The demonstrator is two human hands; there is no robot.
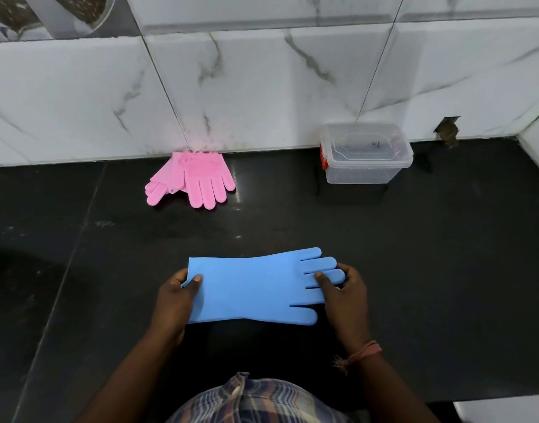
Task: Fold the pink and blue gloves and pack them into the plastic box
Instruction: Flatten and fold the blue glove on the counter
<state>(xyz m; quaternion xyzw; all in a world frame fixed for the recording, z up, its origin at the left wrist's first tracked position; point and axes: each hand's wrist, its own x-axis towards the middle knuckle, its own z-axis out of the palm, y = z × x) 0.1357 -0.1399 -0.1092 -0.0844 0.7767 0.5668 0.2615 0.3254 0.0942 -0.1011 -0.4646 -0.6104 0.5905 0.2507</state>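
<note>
A blue glove [256,288] lies flat and unfolded on the black counter, cuff to the left, fingers to the right. My left hand [176,300] pinches the cuff edge with the thumb on top. My right hand [344,297] grips the glove's fingertips. The pink gloves [195,178] lie stacked at the back against the wall, fingers pointing toward me. The clear plastic box [365,169] with a red latch stands open and empty at the back right.
The black counter [430,254] runs to a white marble-tiled wall [262,87]. A hole in the wall [446,131] sits right of the box. The counter's front edge is at the lower right.
</note>
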